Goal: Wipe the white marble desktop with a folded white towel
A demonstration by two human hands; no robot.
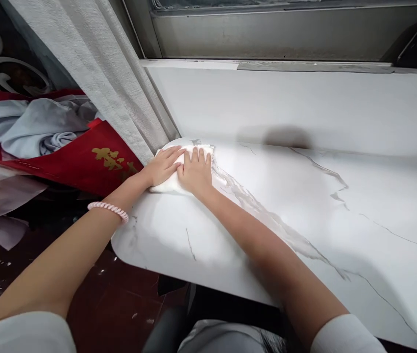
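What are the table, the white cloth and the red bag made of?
The table looks hard and smooth, softly shiny with grey veins: maybe marble, or a board printed like it. The white cloth seems fluffy, perhaps cotton towelling, because its edge looks fuzzy. The red bag looks like dull fabric, since its side bends softly; which kind, I can't tell.

The white cloth [169,186] lies flat under my left hand [162,167] and right hand [196,171], its soft-looking fabric spread into a rough, uneven-edged pad; one edge shows beyond my fingertips [208,157], another just behind my palms; beneath it, the white, grey-veined tabletop [304,196] stretches away to the right of my hands, its near corner rounded.
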